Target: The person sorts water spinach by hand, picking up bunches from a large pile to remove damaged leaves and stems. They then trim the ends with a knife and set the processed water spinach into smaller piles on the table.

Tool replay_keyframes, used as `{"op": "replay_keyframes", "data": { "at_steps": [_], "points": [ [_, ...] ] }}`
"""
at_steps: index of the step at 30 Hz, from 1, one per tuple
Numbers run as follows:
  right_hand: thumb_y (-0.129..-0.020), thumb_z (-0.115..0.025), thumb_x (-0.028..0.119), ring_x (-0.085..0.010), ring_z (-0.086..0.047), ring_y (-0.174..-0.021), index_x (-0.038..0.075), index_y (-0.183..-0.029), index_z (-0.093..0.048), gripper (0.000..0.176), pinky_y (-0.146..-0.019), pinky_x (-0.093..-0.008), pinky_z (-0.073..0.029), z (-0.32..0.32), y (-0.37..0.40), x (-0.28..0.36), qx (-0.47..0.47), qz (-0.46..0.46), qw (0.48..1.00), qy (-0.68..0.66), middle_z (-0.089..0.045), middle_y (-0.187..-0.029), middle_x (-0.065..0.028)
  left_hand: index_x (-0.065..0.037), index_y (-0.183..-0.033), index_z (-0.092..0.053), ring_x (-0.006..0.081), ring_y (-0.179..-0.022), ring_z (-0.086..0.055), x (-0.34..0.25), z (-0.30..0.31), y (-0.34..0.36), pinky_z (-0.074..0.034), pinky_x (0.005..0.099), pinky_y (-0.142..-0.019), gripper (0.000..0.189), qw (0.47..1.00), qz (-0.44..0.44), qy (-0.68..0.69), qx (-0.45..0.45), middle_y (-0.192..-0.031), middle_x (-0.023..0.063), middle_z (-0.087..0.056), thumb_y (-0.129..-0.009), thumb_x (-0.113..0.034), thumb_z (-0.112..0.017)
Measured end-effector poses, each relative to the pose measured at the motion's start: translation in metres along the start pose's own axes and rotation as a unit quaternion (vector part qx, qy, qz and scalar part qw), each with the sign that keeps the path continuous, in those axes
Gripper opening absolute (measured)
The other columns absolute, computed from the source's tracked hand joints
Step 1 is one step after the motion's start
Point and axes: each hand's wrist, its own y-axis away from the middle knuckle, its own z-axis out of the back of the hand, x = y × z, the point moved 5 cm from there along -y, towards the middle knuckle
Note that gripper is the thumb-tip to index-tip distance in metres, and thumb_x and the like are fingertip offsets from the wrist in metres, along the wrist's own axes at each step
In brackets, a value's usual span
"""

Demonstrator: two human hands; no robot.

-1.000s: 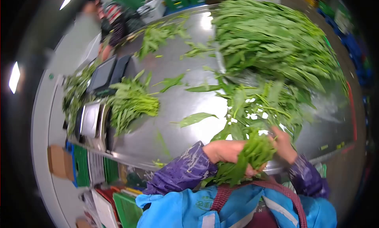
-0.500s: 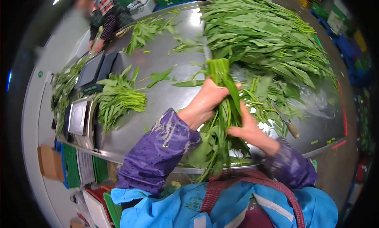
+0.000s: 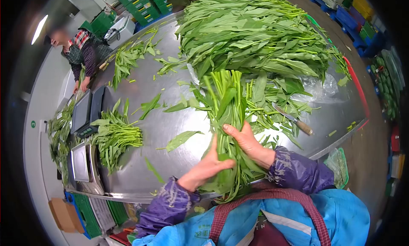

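Note:
A bunch of leafy greens [image 3: 230, 105], looking like water spinach, stands stems-up in front of me, its leaves hanging toward the table's near edge. My left hand [image 3: 208, 164] wraps its lower left side, thumb across the leaves. Higher on the right side, my right hand [image 3: 250, 146] grips the bunch with the thumb over the stems; its other fingers are hidden behind. A knife [image 3: 300, 123] with a wooden handle lies right of the bunch, beside loose greens [image 3: 272, 95].
A large heap of greens [image 3: 251, 33] covers the back of the metal table [image 3: 162, 114]. At left lie a smaller bunch [image 3: 119, 137], a scale [image 3: 81, 161] and a dark display unit [image 3: 87, 112]. Another person [image 3: 83, 54] works at the far left. Plastic film [image 3: 326, 88] lies at right.
My left hand has moved from the upper stems down to the bunch's lower left side. My right hand has shifted slightly left and now grips the bunch. The view has turned.

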Motion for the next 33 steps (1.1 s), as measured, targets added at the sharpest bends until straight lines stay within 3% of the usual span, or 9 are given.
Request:
{"op": "replay_keyframes", "data": {
  "at_steps": [7, 10, 11, 12, 15, 21, 24, 29, 33],
  "points": [
    [-0.09, -0.047, 0.043, -0.0193, -0.038, -0.116, 0.0, -0.133, -0.028, 0.065, -0.098, -0.0305, -0.031, 0.007, 0.006, -0.002, 0.01, -0.041, 0.99, -0.136, -0.044, -0.123, -0.0163, -0.002, -0.133, -0.018, 0.019, -0.115, -0.042, 0.006, -0.022, -0.02, -0.036, 0.0309, -0.096, 0.087, 0.997, -0.043, -0.025, -0.059, -0.127, 0.0108, -0.04, -0.068, -0.01, -0.075],
    [-0.094, -0.042, 0.029, -0.0171, -0.056, -0.092, -0.001, -0.119, -0.046, 0.039, -0.077, -0.029, -0.046, 0.03, 0.005, 0.006, 0.054, -0.013, 0.992, 0.116, -0.055, -0.108, -0.0117, -0.003, -0.117, -0.045, 0.0149, -0.096, -0.054, -0.009, -0.004, -0.005, -0.043, 0.0284, -0.085, 0.056, 0.98, -0.036, -0.137, -0.141, -0.105, 0.0047, -0.057, -0.067, -0.002, -0.07],
    [-0.093, -0.043, 0.022, -0.0141, -0.057, -0.063, -0.002, -0.103, -0.053, 0.028, -0.057, -0.0258, -0.047, 0.045, 0.006, 0.013, 0.05, 0.033, 0.987, 0.15, -0.06, -0.084, -0.0064, -0.002, -0.118, -0.044, 0.0149, -0.096, -0.054, -0.026, 0.006, 0.004, -0.043, 0.0281, -0.086, 0.059, 0.968, -0.064, -0.179, -0.166, -0.107, 0.0047, -0.057, -0.066, -0.003, -0.07],
    [-0.092, -0.044, 0.019, -0.0131, -0.055, -0.056, -0.003, -0.098, -0.054, 0.025, -0.053, -0.0249, -0.046, 0.057, 0.009, 0.019, 0.006, 0.027, 0.99, 0.141, -0.058, -0.077, -0.0052, -0.003, -0.125, -0.039, 0.0194, -0.098, -0.057, -0.031, 0.03, 0.008, -0.045, 0.0305, -0.085, 0.068, 0.937, -0.096, -0.267, -0.206, -0.105, 0.0125, -0.058, -0.065, -0.011, -0.071],
    [-0.089, -0.046, 0.012, -0.0107, -0.052, -0.051, -0.004, -0.094, -0.056, 0.018, -0.049, -0.0233, -0.045, 0.088, 0.025, 0.012, -0.002, -0.002, 0.977, 0.213, -0.056, -0.065, -0.0033, -0.013, -0.133, -0.032, 0.0348, -0.059, -0.059, -0.032, 0.081, 0.021, -0.044, 0.0437, -0.051, 0.079, 0.585, -0.042, -0.772, -0.244, -0.064, 0.0149, -0.06, -0.061, -0.006, -0.063],
    [-0.081, -0.054, 0.002, -0.0086, -0.055, -0.06, -0.003, -0.111, -0.051, 0.031, -0.054, -0.0225, -0.046, 0.107, 0.033, -0.016, 0.064, -0.064, 0.95, 0.3, -0.06, -0.069, -0.0051, -0.022, -0.137, -0.029, 0.0337, -0.054, -0.058, -0.055, 0.071, 0.035, -0.041, 0.0446, -0.046, 0.082, 0.603, -0.069, -0.758, -0.24, -0.059, 0.0131, -0.057, -0.062, -0.001, -0.057],
    [-0.078, -0.064, 0.018, -0.0171, -0.061, -0.072, 0.004, -0.118, -0.047, 0.046, -0.062, -0.0292, -0.049, 0.092, 0.038, -0.013, 0.126, 0.073, 0.836, 0.529, -0.064, -0.082, -0.0082, -0.024, -0.137, -0.028, 0.0371, -0.058, -0.057, -0.066, 0.062, 0.03, -0.043, 0.0472, -0.051, 0.08, 0.567, 0.018, -0.792, -0.226, -0.064, 0.0156, -0.059, -0.067, -0.013, -0.065],
    [-0.079, -0.063, 0.02, -0.0197, -0.062, -0.073, 0.006, -0.125, -0.04, 0.053, -0.068, -0.032, -0.05, 0.04, 0.063, -0.053, 0.402, -0.073, 0.849, 0.336, -0.06, -0.103, -0.0103, -0.025, -0.133, -0.036, 0.038, -0.064, -0.059, -0.044, 0.077, 0.02, -0.046, 0.0462, -0.056, 0.074, 0.539, 0.05, -0.826, -0.159, -0.064, 0.0179, -0.059, -0.067, -0.018, -0.068],
    [-0.079, -0.061, 0.012, -0.0159, -0.061, -0.075, 0.007, -0.127, -0.038, 0.053, -0.066, -0.0274, -0.049, 0.065, 0.035, -0.1, 0.368, -0.072, 0.844, 0.385, -0.057, -0.105, -0.0092, -0.026, -0.128, -0.041, 0.0371, -0.07, -0.061, -0.056, 0.061, 0.03, -0.047, 0.046, -0.061, 0.071, 0.674, 0.004, -0.699, -0.239, -0.075, 0.0184, -0.062, -0.064, -0.016, -0.068]
  ]
}}
